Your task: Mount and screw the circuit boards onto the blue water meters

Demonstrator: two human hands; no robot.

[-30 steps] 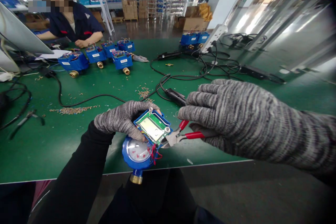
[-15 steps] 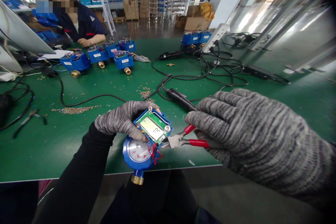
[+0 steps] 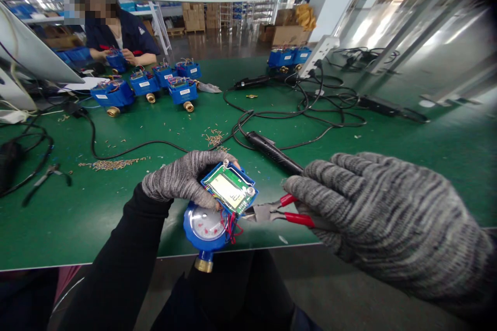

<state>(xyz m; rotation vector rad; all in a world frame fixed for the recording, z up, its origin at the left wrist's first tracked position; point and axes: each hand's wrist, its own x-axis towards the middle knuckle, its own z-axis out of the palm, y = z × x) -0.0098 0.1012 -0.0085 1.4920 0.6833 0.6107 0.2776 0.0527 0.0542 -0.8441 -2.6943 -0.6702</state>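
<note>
My left hand (image 3: 185, 180), in a grey knit glove, grips a blue water meter (image 3: 205, 225) at the table's front edge. The meter's round dial faces up, and a brass threaded end points toward me. Above the dial sits a green circuit board (image 3: 229, 189) with a lit display, held in a blue housing; red and dark wires hang from its lower corner. My right hand (image 3: 373, 212), gloved too, is closed around red-handled pliers (image 3: 267, 212). Their jaws are at the board's lower right corner beside the wires; whether they pinch anything is hard to see.
A black electric screwdriver (image 3: 274, 152) lies just beyond my right hand, its cable looping back to a power strip (image 3: 320, 57). Loose screws (image 3: 112, 164) are scattered across the green table (image 3: 128, 235). Several blue meters (image 3: 182, 92) stand farther back. Another person (image 3: 120, 36) sits opposite, holding a blue unit.
The pliers and my right hand have shifted slightly right and down. The meter has moved a little to the right in my left hand. Across the table, the other person has brought a blue unit in front.
</note>
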